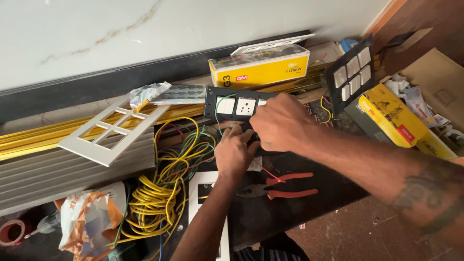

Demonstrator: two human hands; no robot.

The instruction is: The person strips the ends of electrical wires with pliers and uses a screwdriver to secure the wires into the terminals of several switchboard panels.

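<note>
My right hand (282, 123) grips the right end of the black switch plate (232, 104), fingers curled over its edge. My left hand (234, 154) sits just below the plate, fingers bent up against its underside; I cannot tell what they pinch. The plate stands tilted against the wall base, at the centre of the view.

Open room: bare dark board to the right of the red-handled pliers (278, 188), and bare floor (338, 237) below it. To the left, the yellow wire coil (154, 198) crowds the hands. The white frame (108, 133) lies tilted on grey ribbed trunking (58, 174).

Containers: an orange-and-white bag (89, 220) at lower left, contents hidden. An open carton (430, 104) at right holds crumpled paper.

Packages: one long yellow box (258, 67) behind the plate, against the wall, with a white frame on top. A second yellow box (391, 116) at right, beside a second black plate (350, 75) with white switches. A red tape roll (12, 232) at the far left edge.
</note>
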